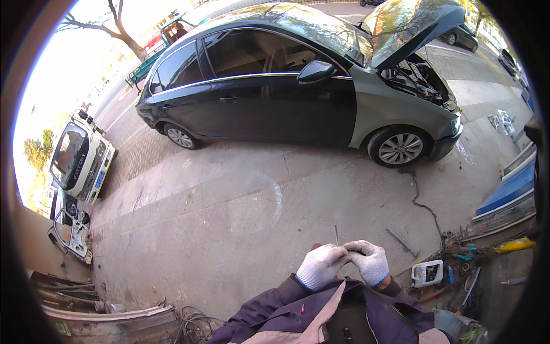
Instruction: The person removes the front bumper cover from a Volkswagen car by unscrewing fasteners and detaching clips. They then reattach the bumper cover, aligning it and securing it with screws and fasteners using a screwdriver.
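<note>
My left hand and my right hand, both in white knit gloves with blue cuffs, meet at the lower middle, in front of my dark jacket. Their fingers are curled together around something small that I cannot make out. A thin metal rod shows just beyond my fingertips; whether I hold it is unclear. A bit of red peeks out behind my left glove. A metal bar lies on the pavement to the right of my hands.
A dark sedan with raised hood stands ahead. A white truck cab and a door frame are at left. At right lie a chain, tools, a white jug and blue panels.
</note>
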`<act>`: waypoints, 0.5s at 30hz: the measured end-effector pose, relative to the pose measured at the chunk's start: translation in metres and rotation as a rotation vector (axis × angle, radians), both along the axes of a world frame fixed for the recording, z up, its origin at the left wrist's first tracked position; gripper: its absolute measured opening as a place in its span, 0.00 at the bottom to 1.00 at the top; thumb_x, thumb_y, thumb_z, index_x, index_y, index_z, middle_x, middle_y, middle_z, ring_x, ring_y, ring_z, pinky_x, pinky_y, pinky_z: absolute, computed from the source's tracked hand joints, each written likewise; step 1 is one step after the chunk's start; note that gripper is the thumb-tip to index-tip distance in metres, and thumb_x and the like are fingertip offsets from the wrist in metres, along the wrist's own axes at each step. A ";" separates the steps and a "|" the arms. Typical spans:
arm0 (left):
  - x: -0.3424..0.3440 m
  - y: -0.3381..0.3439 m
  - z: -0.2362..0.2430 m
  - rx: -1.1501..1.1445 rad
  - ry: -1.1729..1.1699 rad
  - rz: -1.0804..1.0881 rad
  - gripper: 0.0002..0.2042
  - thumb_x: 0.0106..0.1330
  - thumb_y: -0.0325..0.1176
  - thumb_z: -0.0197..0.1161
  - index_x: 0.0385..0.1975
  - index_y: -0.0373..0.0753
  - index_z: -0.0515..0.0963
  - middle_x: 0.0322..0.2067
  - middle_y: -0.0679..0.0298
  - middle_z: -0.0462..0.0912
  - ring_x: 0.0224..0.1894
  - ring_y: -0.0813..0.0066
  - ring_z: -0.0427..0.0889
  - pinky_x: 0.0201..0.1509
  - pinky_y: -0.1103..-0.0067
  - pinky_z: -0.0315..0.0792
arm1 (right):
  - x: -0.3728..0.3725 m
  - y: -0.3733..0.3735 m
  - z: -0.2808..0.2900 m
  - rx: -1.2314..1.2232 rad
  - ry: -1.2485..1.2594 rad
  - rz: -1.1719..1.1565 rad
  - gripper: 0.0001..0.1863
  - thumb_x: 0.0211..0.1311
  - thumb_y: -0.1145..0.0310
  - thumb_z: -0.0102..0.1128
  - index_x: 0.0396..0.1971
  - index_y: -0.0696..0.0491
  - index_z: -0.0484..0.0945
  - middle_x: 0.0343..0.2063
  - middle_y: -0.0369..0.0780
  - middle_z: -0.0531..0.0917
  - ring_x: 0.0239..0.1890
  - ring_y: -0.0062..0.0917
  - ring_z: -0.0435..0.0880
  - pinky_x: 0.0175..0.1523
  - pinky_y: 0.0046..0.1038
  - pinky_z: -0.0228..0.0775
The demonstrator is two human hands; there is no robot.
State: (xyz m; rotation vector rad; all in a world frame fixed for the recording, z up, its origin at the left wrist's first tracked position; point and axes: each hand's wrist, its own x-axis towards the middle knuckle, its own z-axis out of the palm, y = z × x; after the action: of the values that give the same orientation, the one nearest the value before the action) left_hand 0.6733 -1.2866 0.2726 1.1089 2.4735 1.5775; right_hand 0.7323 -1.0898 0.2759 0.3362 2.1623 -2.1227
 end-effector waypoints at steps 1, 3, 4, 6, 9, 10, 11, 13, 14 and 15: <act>-0.012 0.003 0.001 0.026 -0.046 -0.044 0.09 0.69 0.32 0.75 0.44 0.40 0.84 0.34 0.55 0.87 0.36 0.51 0.88 0.40 0.63 0.82 | -0.006 0.003 0.003 0.024 -0.004 -0.027 0.11 0.68 0.76 0.70 0.48 0.58 0.92 0.47 0.42 0.93 0.51 0.26 0.93 0.58 0.26 0.84; -0.038 0.011 0.006 0.043 -0.139 -0.126 0.10 0.69 0.31 0.76 0.46 0.41 0.86 0.36 0.54 0.88 0.37 0.51 0.89 0.42 0.64 0.83 | -0.021 0.013 0.013 0.108 0.007 -0.074 0.10 0.69 0.76 0.70 0.48 0.58 0.92 0.47 0.42 0.93 0.50 0.25 0.92 0.57 0.25 0.84; -0.049 0.017 0.007 0.056 -0.152 -0.140 0.10 0.69 0.31 0.76 0.47 0.41 0.86 0.37 0.54 0.88 0.38 0.51 0.89 0.42 0.64 0.83 | -0.028 0.016 0.018 0.099 -0.001 -0.106 0.10 0.69 0.76 0.71 0.48 0.58 0.92 0.47 0.42 0.93 0.50 0.25 0.92 0.57 0.25 0.84; -0.070 0.026 0.008 0.056 -0.180 -0.163 0.10 0.69 0.31 0.76 0.47 0.41 0.86 0.38 0.54 0.89 0.39 0.51 0.90 0.43 0.65 0.84 | -0.043 0.019 0.028 0.144 0.016 -0.153 0.10 0.70 0.76 0.71 0.48 0.58 0.92 0.47 0.41 0.93 0.50 0.24 0.92 0.56 0.25 0.84; -0.102 0.038 0.005 0.030 -0.163 -0.219 0.09 0.69 0.32 0.76 0.45 0.41 0.87 0.38 0.56 0.90 0.40 0.54 0.91 0.45 0.66 0.85 | -0.061 0.027 0.037 0.142 -0.056 -0.207 0.09 0.70 0.77 0.71 0.47 0.57 0.93 0.46 0.42 0.94 0.48 0.24 0.93 0.54 0.25 0.85; -0.108 0.043 0.005 0.006 -0.161 -0.238 0.09 0.69 0.32 0.76 0.45 0.41 0.87 0.38 0.56 0.90 0.41 0.54 0.91 0.45 0.66 0.85 | -0.066 0.029 0.039 0.124 -0.086 -0.229 0.09 0.69 0.77 0.71 0.47 0.57 0.93 0.45 0.42 0.94 0.48 0.25 0.94 0.54 0.25 0.85; -0.113 0.047 0.005 -0.008 -0.136 -0.262 0.08 0.69 0.32 0.75 0.44 0.41 0.87 0.38 0.55 0.89 0.41 0.52 0.90 0.45 0.64 0.84 | -0.070 0.032 0.039 0.176 -0.033 -0.224 0.09 0.69 0.77 0.71 0.47 0.57 0.93 0.45 0.43 0.94 0.47 0.26 0.94 0.53 0.26 0.85; -0.126 0.056 0.006 -0.065 -0.085 -0.317 0.08 0.68 0.32 0.74 0.43 0.40 0.85 0.39 0.54 0.89 0.42 0.49 0.89 0.45 0.62 0.84 | -0.078 0.039 0.037 0.318 0.094 -0.214 0.09 0.69 0.77 0.71 0.47 0.57 0.93 0.44 0.44 0.94 0.45 0.27 0.94 0.51 0.26 0.86; -0.131 0.061 0.008 -0.084 -0.051 -0.349 0.08 0.67 0.33 0.74 0.42 0.40 0.85 0.38 0.54 0.88 0.41 0.48 0.89 0.45 0.61 0.83 | -0.080 0.044 0.036 0.288 0.081 -0.207 0.10 0.69 0.77 0.71 0.47 0.57 0.93 0.44 0.44 0.94 0.45 0.27 0.94 0.50 0.27 0.87; -0.135 0.066 0.010 -0.117 -0.028 -0.386 0.08 0.67 0.33 0.73 0.40 0.39 0.84 0.38 0.54 0.88 0.41 0.47 0.88 0.44 0.59 0.83 | -0.080 0.049 0.036 0.294 0.084 -0.202 0.10 0.70 0.76 0.71 0.48 0.57 0.93 0.43 0.44 0.94 0.44 0.28 0.94 0.50 0.27 0.87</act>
State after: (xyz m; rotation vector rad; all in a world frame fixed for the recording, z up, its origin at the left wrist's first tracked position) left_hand 0.5386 -1.2206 0.2826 1.4242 2.1318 1.3113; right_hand 0.6519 -1.0406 0.3117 0.5169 2.5957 -1.9399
